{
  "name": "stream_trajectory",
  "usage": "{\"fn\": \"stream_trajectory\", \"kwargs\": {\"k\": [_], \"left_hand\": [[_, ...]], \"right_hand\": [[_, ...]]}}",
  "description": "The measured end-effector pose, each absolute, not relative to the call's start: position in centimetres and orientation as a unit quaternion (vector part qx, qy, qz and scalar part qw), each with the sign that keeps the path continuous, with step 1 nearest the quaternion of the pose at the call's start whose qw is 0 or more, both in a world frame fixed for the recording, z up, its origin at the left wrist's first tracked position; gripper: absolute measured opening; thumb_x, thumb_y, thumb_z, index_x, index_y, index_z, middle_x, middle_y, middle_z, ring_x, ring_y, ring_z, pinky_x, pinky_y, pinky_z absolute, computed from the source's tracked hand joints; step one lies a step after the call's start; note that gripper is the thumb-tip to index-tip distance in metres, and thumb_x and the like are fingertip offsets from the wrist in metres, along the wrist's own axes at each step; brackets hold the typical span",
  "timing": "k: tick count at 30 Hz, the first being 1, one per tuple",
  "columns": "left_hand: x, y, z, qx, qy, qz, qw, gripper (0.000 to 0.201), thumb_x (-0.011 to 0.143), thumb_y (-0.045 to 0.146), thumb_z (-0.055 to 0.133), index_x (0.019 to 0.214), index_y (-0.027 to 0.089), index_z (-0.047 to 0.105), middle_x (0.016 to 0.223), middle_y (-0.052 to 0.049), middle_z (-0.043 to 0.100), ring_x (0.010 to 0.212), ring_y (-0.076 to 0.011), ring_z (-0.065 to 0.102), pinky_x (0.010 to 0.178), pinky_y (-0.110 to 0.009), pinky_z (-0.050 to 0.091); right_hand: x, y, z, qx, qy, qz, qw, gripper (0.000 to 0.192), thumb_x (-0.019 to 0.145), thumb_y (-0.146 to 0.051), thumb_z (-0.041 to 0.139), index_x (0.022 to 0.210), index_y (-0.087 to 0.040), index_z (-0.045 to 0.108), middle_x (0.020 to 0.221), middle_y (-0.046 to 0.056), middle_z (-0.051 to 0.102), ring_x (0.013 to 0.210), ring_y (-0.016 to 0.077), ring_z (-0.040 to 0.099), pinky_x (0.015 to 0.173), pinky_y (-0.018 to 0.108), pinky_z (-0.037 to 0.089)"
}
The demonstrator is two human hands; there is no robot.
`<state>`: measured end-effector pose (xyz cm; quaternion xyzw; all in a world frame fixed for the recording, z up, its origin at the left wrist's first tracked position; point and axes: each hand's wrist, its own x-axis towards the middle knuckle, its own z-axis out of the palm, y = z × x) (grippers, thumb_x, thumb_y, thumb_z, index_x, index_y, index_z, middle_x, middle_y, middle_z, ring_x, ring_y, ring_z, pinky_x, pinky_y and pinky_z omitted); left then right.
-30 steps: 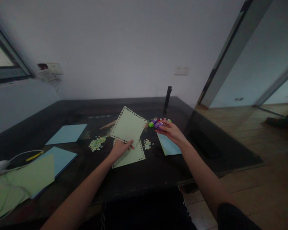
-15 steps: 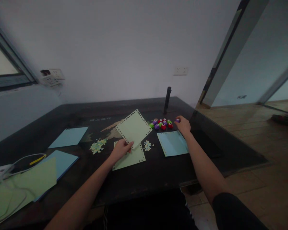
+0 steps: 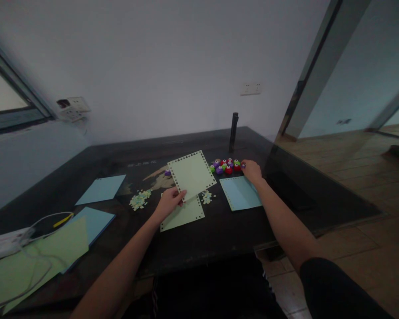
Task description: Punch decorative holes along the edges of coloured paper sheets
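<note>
My left hand [image 3: 170,204] is closed on the lower corner of a pale green sheet of paper [image 3: 191,173], which has small holes punched along its edges. That sheet is tilted up above another punched green sheet [image 3: 182,217] on the table. My right hand [image 3: 252,172] pinches a small purple craft punch [image 3: 243,166] at the right end of a cluster of red, green and purple craft punches [image 3: 228,169]. Below that hand lies a light blue sheet [image 3: 239,192] with holes along its edges. A lone purple craft punch [image 3: 167,172] shows left of the held sheet.
Punched paper bits form a larger pile [image 3: 140,199] and a smaller one [image 3: 206,197] on the dark table [image 3: 219,243]. A black upright stick-like object [image 3: 233,133] stands at the back. At left are blue sheets [image 3: 101,189], green sheets [image 3: 49,252] and a white cable [image 3: 48,261].
The held green sheet has turned and now leans more upright. My right hand has come left with the purple craft punch, closer to the cluster. The view has shifted slightly.
</note>
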<state>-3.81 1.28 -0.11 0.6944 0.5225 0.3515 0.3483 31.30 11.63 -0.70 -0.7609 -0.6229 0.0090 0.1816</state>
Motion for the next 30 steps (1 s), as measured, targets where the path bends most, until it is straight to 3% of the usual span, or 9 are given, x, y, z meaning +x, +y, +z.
{"fn": "stream_trajectory", "kwargs": {"k": [18,24,27,30], "left_hand": [[-3.8,1.2,0.2,0.685,0.520,0.372,0.350,0.033,0.075,0.047,0.056,0.066,0.015,0.056,0.052,0.001,0.055,0.045,-0.0119,0.052,0.048,-0.023,0.040],[-3.7,1.1,0.4,0.676,0.514,0.380,0.366,0.033,0.073,0.047,0.057,0.068,0.015,0.058,0.052,0.000,0.057,0.045,-0.0119,0.051,0.048,-0.023,0.041],[-3.6,1.1,0.4,0.671,0.512,0.380,0.378,0.034,0.073,0.048,0.057,0.071,0.014,0.060,0.053,0.000,0.057,0.045,-0.0121,0.052,0.047,-0.023,0.042],[-3.7,1.2,0.3,0.668,0.511,0.380,0.384,0.033,0.073,0.047,0.058,0.073,0.014,0.060,0.052,0.000,0.058,0.044,-0.0120,0.052,0.046,-0.023,0.042]], "right_hand": [[31.3,11.5,-0.9,-0.750,-0.630,0.015,0.200,0.028,0.082,-0.026,0.056,0.108,-0.016,0.061,0.107,0.014,0.060,0.097,0.0246,0.058,0.080,0.032,0.042],[31.2,11.0,1.3,-0.709,-0.629,-0.020,0.317,0.024,0.081,-0.022,0.055,0.103,-0.015,0.062,0.102,0.013,0.062,0.094,0.0229,0.058,0.082,0.033,0.042],[29.4,10.4,2.2,-0.631,-0.658,0.087,0.402,0.015,0.081,-0.027,0.056,0.089,-0.017,0.064,0.087,0.008,0.066,0.082,0.0193,0.059,0.077,0.032,0.045],[26.7,9.4,2.4,-0.520,-0.667,0.313,0.432,0.024,0.083,-0.039,0.053,0.080,-0.017,0.063,0.072,0.005,0.066,0.064,0.0157,0.060,0.064,0.030,0.049]]}}
